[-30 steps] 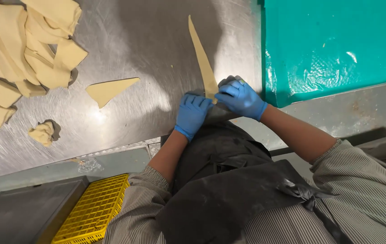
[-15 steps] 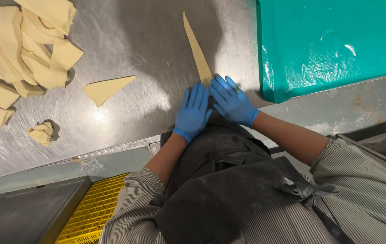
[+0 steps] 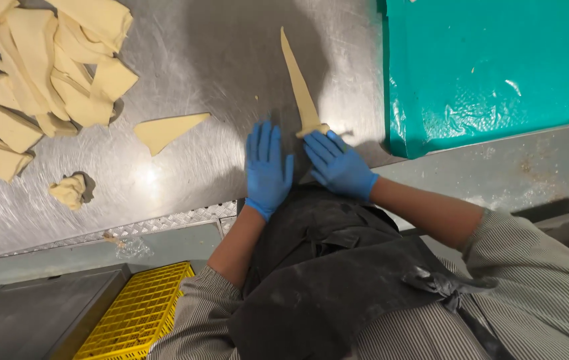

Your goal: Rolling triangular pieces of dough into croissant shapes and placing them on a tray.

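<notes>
Far left, a pile of cut dough strips (image 3: 38, 73) is lying heaped on the steel worktable (image 3: 198, 67), w/ a small crumpled dough scrap (image 3: 68, 191) sitting near its front edge and a loose dough triangle (image 3: 164, 131) lying flat just right of the pile, apart from it. Below the table edge, a yellow plastic crate (image 3: 141, 313) is showing at near left. At centre, the left hand (image 3: 266, 168), blue-gloved, is resting palm-down, fingers spread flat on the steel, gripping nothing. Just right, the right hand (image 3: 338, 165), also gloved and flat, is pressing its fingertips on the rolled near end of a long thin dough triangle (image 3: 298, 83), tip pointing to the far side. Far right, a teal tray (image 3: 498, 67) w/ a plastic film is sitting on the table.
</notes>
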